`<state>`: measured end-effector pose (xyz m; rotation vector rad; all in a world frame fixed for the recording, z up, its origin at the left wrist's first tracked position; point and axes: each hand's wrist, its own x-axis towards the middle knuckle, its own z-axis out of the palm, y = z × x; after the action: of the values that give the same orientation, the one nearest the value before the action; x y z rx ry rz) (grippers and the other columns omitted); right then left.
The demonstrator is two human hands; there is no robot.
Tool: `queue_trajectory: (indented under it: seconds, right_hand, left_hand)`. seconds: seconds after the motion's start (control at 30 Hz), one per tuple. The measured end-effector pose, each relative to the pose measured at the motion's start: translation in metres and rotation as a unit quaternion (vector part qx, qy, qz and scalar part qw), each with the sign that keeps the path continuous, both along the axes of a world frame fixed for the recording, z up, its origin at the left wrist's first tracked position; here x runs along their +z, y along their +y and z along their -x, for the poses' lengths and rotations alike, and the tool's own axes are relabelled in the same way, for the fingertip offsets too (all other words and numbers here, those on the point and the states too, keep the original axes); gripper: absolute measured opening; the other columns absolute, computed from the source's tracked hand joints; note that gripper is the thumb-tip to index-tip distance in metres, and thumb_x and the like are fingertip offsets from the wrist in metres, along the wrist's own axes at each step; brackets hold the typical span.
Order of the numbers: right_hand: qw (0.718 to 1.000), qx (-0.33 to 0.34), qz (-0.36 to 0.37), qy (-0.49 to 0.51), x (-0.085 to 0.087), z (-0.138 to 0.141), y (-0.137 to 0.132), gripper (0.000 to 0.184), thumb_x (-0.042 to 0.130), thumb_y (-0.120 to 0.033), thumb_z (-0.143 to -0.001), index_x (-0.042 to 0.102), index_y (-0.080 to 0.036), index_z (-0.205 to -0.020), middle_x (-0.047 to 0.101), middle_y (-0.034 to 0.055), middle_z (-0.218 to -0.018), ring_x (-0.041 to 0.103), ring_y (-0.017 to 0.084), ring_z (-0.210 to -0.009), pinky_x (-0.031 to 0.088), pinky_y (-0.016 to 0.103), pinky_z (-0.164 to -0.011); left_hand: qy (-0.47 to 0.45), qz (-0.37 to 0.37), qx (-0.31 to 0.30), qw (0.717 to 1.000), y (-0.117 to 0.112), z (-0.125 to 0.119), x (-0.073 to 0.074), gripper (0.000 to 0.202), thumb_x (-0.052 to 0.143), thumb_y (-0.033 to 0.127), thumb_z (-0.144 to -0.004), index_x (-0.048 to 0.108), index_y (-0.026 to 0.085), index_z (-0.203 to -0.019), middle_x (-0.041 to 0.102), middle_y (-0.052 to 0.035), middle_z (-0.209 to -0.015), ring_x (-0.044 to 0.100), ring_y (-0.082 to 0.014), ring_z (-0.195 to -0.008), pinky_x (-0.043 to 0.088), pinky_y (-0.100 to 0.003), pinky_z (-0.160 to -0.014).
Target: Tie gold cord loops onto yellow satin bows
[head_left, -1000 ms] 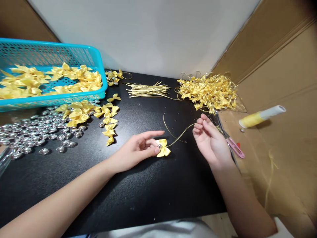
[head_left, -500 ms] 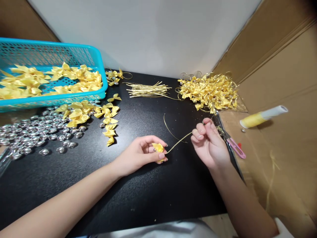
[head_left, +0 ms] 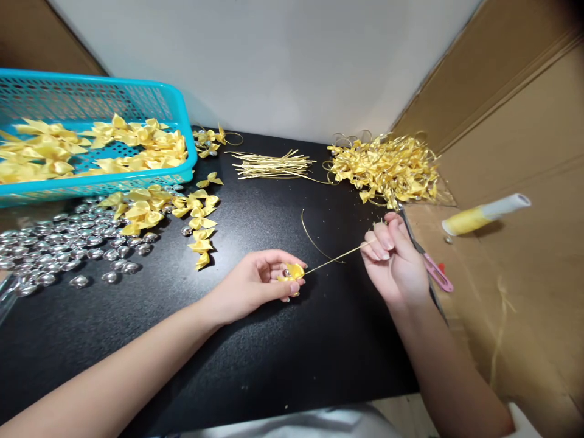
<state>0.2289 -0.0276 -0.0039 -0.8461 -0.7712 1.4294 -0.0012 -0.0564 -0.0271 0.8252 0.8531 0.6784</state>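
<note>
My left hand (head_left: 260,283) is closed on a yellow ribbon bow (head_left: 294,272), low over the black table; a small silvery bit shows at the bow. From the bow a thin gold cord (head_left: 340,258) runs taut up to the right, where my right hand (head_left: 395,258) pinches it with curled fingers. A loose piece of gold cord (head_left: 312,240) lies curved on the table behind the taut one. Left of my left hand, several yellow bows (head_left: 201,234) lie in a row.
A blue basket (head_left: 189,140) of yellow bows stands at the left, with silver bells (head_left: 68,249) before it. Cut gold cords (head_left: 274,165) lie at the back, beside a heap of corded bows (head_left: 387,167). Pink-handled scissors (head_left: 438,274) and a cardboard tube (head_left: 486,214) are at the right.
My right hand has moved slightly right, and the cord between my hands has gone from curved to straight. The bow has turned a little in my left fingers.
</note>
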Motion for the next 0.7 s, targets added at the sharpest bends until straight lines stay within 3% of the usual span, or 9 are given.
queue_trajectory:
  seconds: [0.2,0.4,0.57,0.7]
  right_hand:
    - [0.998,-0.011,0.033,0.047,0.000,0.002,0.000,0.023,0.081,-0.030,-0.072,0.060,-0.024,-0.080,0.034,-0.0096,-0.054,0.033,0.004,-0.043,0.037,0.011,-0.042]
    - [0.999,-0.009,0.044,0.025,-0.004,0.004,-0.001,0.021,0.079,-0.032,-0.074,0.061,-0.024,-0.082,0.036,-0.0092,-0.054,0.035,0.005,-0.044,0.035,0.013,-0.042]
    - [0.999,-0.016,0.044,-0.010,-0.009,0.011,-0.003,0.020,0.076,-0.034,-0.075,0.060,-0.024,-0.082,0.041,-0.0085,-0.054,0.038,0.006,-0.045,0.036,0.017,-0.044]
    - [0.998,0.032,0.011,-0.060,-0.016,0.025,-0.015,0.018,0.072,-0.036,-0.081,0.060,-0.022,-0.082,0.043,-0.0084,-0.051,0.040,0.006,-0.045,0.037,0.020,-0.046]
  left_hand:
    - [0.035,0.003,0.026,0.999,-0.001,0.002,-0.001,0.032,0.080,0.017,-0.070,0.066,0.013,-0.098,0.065,0.0036,-0.062,0.061,-0.0059,-0.058,0.048,-0.015,-0.060]
    - [0.025,-0.005,0.099,0.995,-0.003,-0.001,-0.002,0.042,0.084,0.015,-0.064,0.063,0.015,-0.101,0.066,0.0049,-0.073,0.062,-0.0049,-0.058,0.051,-0.016,-0.061]
    - [0.047,-0.006,0.153,0.987,-0.006,-0.004,-0.002,0.044,0.087,0.017,-0.060,0.063,0.015,-0.096,0.072,0.0014,-0.072,0.067,-0.0087,-0.064,0.054,-0.018,-0.066]
    - [0.129,-0.038,0.201,0.970,-0.008,-0.005,-0.002,0.033,0.087,0.022,-0.060,0.066,0.013,-0.083,0.073,-0.0013,-0.072,0.067,-0.0085,-0.065,0.052,-0.016,-0.066]
